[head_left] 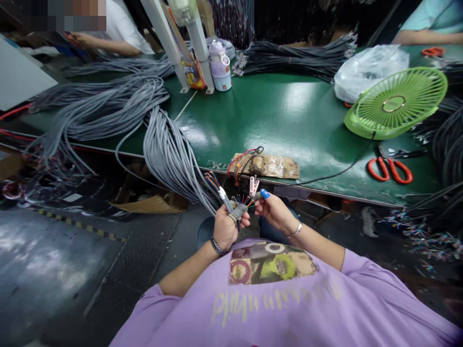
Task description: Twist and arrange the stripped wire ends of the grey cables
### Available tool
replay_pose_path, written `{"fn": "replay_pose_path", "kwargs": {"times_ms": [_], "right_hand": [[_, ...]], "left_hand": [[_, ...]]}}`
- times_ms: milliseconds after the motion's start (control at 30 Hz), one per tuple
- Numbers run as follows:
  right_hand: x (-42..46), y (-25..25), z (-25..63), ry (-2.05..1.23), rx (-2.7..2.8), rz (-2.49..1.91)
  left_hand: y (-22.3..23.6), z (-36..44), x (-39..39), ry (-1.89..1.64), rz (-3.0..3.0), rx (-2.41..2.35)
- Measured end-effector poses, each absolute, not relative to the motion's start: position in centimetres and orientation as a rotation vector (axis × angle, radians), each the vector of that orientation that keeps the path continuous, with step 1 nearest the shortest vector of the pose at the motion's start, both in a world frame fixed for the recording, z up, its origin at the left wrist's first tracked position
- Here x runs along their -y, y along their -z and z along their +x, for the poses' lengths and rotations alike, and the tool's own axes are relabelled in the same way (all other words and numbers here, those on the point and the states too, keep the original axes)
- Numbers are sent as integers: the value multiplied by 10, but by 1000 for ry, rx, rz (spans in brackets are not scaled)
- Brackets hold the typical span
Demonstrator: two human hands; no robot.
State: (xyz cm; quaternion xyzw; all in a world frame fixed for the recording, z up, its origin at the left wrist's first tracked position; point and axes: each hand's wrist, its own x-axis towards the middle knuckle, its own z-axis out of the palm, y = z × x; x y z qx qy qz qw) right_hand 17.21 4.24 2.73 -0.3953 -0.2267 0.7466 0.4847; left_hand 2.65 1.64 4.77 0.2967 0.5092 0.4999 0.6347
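Observation:
My left hand (226,227) is closed round the end of a grey cable (226,200), whose thin coloured wires (213,179) fan out above a white band. A grey wrap (238,212) covers part of this hand's fingers. Close by on the right, my right hand (277,213) has its fingertips pinched together at more fine coloured wires (246,200) that spread between the two hands. One of its fingers wears a blue cover (265,193). Just above these wires, at the table edge, is a pink clip (253,186). Exactly which strands the right fingers grip is too small to tell.
A thick bundle of grey cables (170,154) hangs over the edge of the green table (289,120). A taped wooden block (269,165) sits at that edge. Red-handled scissors (389,169), a green fan (398,103) and a plastic bag (371,70) lie right.

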Motion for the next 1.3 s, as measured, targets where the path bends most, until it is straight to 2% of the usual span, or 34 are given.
{"fn": "replay_pose_path", "kwargs": {"times_ms": [200,400,633,800,1100,1300], "right_hand": [[-71,-29,175,-1956,638,-929],[-74,-27,165,-1516,867,-1040],[-81,-30,157,-1888,502,-812],[-82,-31,154,-1879,384,-803],[-73,-33,167,-2050,389,-714],[-73,-31,167,-1989,453,-753]], "left_hand": [[-52,32,-21,-1107,688,-1109],[-51,38,-26,-1084,698,-1090],[-47,40,-29,-1072,702,-1108],[-45,40,-28,-1062,718,-1122],[-46,35,-17,-1102,748,-1096],[-50,37,-16,-1178,735,-1108]]}}
